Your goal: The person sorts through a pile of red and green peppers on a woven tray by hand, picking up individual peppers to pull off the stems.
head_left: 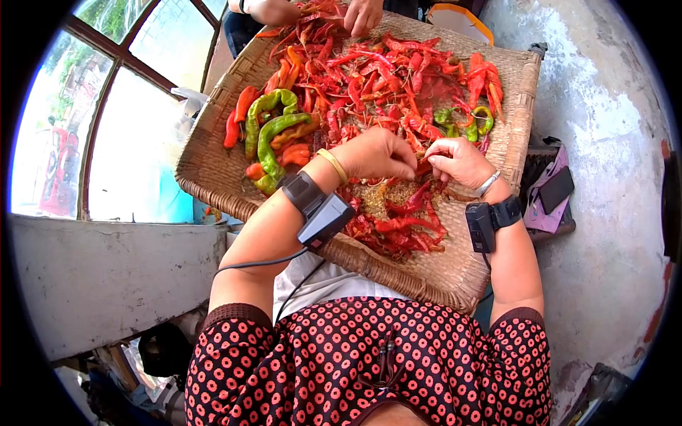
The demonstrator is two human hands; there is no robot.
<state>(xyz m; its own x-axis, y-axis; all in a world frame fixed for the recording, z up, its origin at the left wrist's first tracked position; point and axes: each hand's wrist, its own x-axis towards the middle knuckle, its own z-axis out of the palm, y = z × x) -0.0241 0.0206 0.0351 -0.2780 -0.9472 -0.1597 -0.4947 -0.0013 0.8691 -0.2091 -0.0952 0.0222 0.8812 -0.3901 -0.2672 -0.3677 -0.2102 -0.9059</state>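
A large woven basket tray (462, 270) holds many red dried peppers (362, 85). My left hand (383, 153) is above the peppers near the middle, its fingers bent down and pressed together. Close to its right, my right hand (458, 163) has thumb and fingertips pinched together. A reddish piece shows between the two hands, but which hand grips it is hard to tell. Below them lie loose yellowish seeds (380, 199) and a heap of red pepper pieces (405, 227). Long green peppers (273, 135) rest at the tray's left, and smaller green ones (472, 124) at its right.
Another person's hands (364, 15) work at the tray's far edge. A window (142, 135) and low wall (121, 284) stand left. At right are a dark phone-like object (556, 189) on purple cloth and a worn wall (604, 234). Cables hang from my wrist devices.
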